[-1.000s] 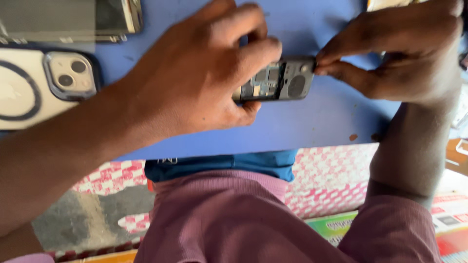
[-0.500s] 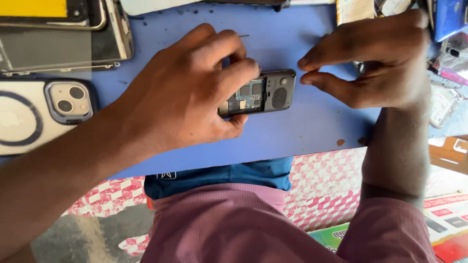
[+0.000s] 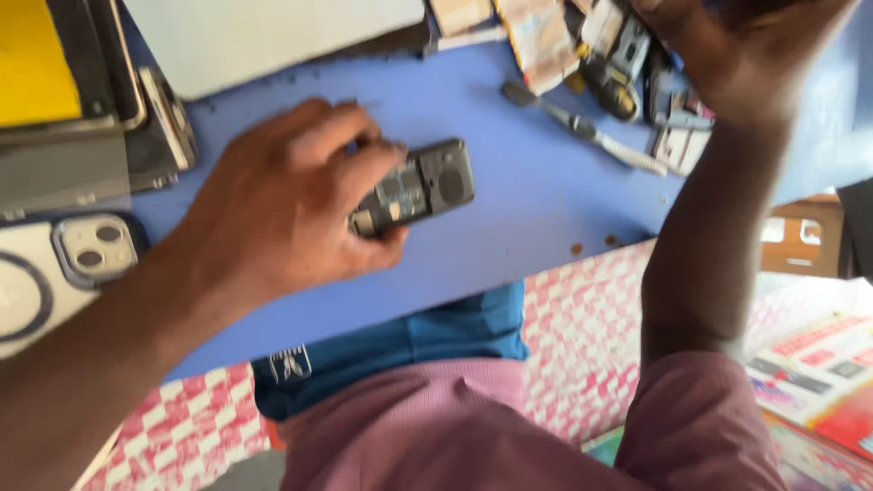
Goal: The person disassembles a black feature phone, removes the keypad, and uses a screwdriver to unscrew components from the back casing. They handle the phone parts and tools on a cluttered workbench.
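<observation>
A small dark phone (image 3: 414, 188) with its back cover off lies at a slant on a blue table (image 3: 509, 218), near the middle of the view, its inner parts facing up. The left hand (image 3: 282, 205) rests over the phone's left end, fingers curled down on its top edge and thumb under its lower edge, holding it pinned to the table. The right hand (image 3: 741, 50) is raised at the top right corner, well apart from the phone, above a cluster of small tools and parts (image 3: 627, 64); its fingers are cut off by the frame edge, so I cannot tell whether it holds anything. A screwdriver with a pale handle (image 3: 587, 127) lies on the table between the phone and that cluster. At the far left sit 1 white phone with 2 camera lenses (image 3: 64, 264) and a stack of dark tablets and cases (image 3: 91, 136). A pale flat board (image 3: 282, 41) lies along the top. To hold the opened phone well, the grip likely should stay on the outer edges, keeping fingers off the exposed circuitry.
</observation>
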